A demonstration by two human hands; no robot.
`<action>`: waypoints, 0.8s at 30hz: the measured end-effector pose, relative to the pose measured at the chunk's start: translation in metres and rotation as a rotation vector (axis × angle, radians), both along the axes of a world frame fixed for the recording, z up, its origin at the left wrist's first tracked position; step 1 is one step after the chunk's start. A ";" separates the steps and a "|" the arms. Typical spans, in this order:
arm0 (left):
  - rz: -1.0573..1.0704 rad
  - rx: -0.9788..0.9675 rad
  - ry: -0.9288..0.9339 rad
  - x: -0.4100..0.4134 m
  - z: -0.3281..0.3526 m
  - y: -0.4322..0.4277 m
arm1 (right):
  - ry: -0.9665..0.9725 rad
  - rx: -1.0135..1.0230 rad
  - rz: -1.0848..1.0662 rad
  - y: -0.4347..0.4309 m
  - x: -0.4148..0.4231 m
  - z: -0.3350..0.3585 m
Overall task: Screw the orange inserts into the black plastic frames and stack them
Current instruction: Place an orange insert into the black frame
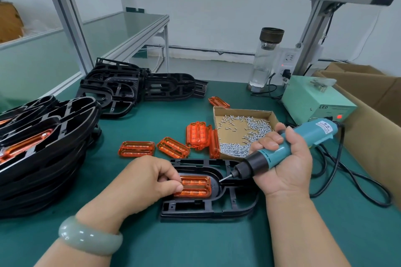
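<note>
A black plastic frame (pixel 208 208) lies flat on the green mat in front of me. An orange insert (pixel 196 186) sits in its middle recess. My left hand (pixel 149 178) pinches the insert's left end with thumb and fingers. My right hand (pixel 284 158) grips a teal electric screwdriver (pixel 293 143), tilted down to the left, its bit tip just off the insert's right end. Loose orange inserts (pixel 173 147) lie behind the frame. A stack of frames with orange inserts (pixel 43 147) stands at the left.
A cardboard tray of small silver screws (pixel 245 132) sits behind my right hand. Empty black frames (pixel 130 86) are piled at the back left. A pale green power box (pixel 314 99), a glass bottle (pixel 264 60), a cardboard box (pixel 373 115) and a black cable (pixel 347 175) fill the right side.
</note>
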State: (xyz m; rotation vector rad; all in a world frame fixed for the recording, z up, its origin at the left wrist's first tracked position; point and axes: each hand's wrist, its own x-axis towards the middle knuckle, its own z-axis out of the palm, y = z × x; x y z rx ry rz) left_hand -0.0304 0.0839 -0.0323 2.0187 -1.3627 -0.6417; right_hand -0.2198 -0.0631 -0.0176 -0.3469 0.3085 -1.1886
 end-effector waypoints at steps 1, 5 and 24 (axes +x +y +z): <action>-0.004 -0.017 -0.006 -0.003 -0.001 -0.002 | 0.001 -0.004 0.002 0.000 0.000 0.000; -0.063 -0.030 -0.031 -0.009 0.000 -0.002 | -0.010 -0.012 0.005 -0.001 -0.003 0.002; -0.008 -0.215 -0.114 -0.019 0.000 -0.007 | -0.020 -0.010 0.007 -0.002 -0.003 0.002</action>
